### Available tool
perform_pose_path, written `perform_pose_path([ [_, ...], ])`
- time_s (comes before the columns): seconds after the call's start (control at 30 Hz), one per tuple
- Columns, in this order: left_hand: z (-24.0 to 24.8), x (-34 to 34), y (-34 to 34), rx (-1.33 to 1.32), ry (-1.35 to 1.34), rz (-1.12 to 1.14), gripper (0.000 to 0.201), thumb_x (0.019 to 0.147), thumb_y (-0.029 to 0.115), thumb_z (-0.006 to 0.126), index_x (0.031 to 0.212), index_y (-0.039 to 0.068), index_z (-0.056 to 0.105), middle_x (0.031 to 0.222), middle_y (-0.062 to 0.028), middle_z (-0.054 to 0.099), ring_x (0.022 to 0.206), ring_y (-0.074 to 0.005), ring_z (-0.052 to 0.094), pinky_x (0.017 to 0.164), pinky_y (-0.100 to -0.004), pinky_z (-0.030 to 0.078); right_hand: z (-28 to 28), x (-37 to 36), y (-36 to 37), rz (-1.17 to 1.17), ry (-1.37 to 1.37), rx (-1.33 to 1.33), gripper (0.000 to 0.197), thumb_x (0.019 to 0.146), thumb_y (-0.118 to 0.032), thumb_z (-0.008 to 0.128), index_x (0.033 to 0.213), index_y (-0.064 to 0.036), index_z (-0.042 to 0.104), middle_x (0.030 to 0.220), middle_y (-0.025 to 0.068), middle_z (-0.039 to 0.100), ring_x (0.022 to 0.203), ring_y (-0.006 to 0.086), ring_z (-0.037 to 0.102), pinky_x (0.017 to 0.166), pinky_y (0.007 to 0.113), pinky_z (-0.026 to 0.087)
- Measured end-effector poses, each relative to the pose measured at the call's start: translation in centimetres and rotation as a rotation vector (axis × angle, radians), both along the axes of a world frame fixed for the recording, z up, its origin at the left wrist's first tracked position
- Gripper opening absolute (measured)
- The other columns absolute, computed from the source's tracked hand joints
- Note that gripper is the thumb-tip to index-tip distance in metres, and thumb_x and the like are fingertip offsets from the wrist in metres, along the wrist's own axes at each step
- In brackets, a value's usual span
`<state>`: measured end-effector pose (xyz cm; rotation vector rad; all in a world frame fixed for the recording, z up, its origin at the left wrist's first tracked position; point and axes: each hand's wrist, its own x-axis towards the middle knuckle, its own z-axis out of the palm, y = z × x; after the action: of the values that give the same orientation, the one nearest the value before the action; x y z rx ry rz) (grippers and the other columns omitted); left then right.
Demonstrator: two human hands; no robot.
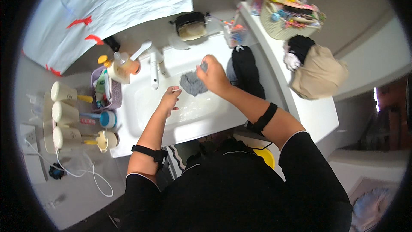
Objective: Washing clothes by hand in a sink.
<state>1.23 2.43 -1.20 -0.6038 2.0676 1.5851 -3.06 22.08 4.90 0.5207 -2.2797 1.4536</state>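
Note:
Over the white sink (141, 99), my right hand (213, 76) is closed on a wet-looking grey cloth (193, 83), which hangs down from the fingers. What kind of garment or cloth it is, I cannot tell. My left hand (170, 99) is to the left of the cloth and apart from it, above the basin. Its thumb and forefinger are curled together with a small whitish bit at the tips, too small to name. Shallow, whitish water (189, 111) lies in the basin below both hands. The white tap (154, 71) stands behind my left hand.
Black folded clothing (247, 71) rests on the sink's right rim. Pump bottles (118, 71) and a purple basket (112, 92) stand left, by wall-mounted cream cups (64, 112). Beige clothing (319, 73) and a filled basket (279, 21) occupy the right ledge. A white cable (101, 184) hangs lower left.

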Motion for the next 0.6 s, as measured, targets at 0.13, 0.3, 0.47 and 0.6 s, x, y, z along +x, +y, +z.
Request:
perform_pose_path([
  [0.13, 2.8, -1.7, 3.8, 0.033, 0.168, -0.152, 0.038, 0.082, 0.032, 0.055, 0.114, 0.015, 0.046, 0.101, -0.0001, 0.047, 0.086, -0.0146, 0.045, 0.069, -0.0337, 0.042, 8.1, 2.1, 5.5, -0.199, -0.065, -0.147, 0.021, 0.075, -0.016, 0.062, 0.083, -0.0011, 0.048, 0.07, 0.0181, 0.052, 0.061, 0.0299, 0.05, 0.059, 0.036, 0.041],
  [0.3, 5.7, -2.5, 10.0, 0.105, 0.331, -0.309, 0.035, 0.082, 0.028, 0.055, 0.113, 0.015, 0.049, 0.113, -0.0021, 0.048, 0.096, -0.015, 0.046, 0.073, -0.0328, 0.04, 15.2, 6.5, 15.3, -0.248, -0.038, -0.277, 0.029, 0.076, -0.03, 0.068, 0.08, -0.006, 0.053, 0.055, 0.0009, 0.047, 0.052, 0.0098, 0.044, 0.049, 0.026, 0.038],
  [0.47, 7.0, -1.5, 15.6, 0.182, 0.341, -0.421, 0.034, 0.082, 0.026, 0.056, 0.113, 0.014, 0.049, 0.113, -0.0024, 0.049, 0.098, -0.0148, 0.047, 0.074, -0.033, 0.04, 17.9, 12.8, 24.0, -0.173, -0.062, -0.544, 0.021, 0.079, -0.024, 0.067, 0.078, -0.0071, 0.054, 0.069, -0.0021, 0.055, 0.059, 0.0046, 0.048, 0.053, 0.02, 0.041],
  [0.6, 6.5, -0.5, 19.8, 0.24, 0.329, -0.512, 0.034, 0.082, 0.023, 0.056, 0.113, 0.012, 0.049, 0.111, -0.0032, 0.05, 0.098, -0.0147, 0.047, 0.074, -0.0313, 0.038, 13.1, 15.8, 31.2, -0.364, -0.139, -0.334, 0.014, 0.082, -0.018, 0.061, 0.087, -0.007, 0.054, 0.084, 0.0059, 0.057, 0.078, 0.0143, 0.055, 0.067, 0.027, 0.046],
])
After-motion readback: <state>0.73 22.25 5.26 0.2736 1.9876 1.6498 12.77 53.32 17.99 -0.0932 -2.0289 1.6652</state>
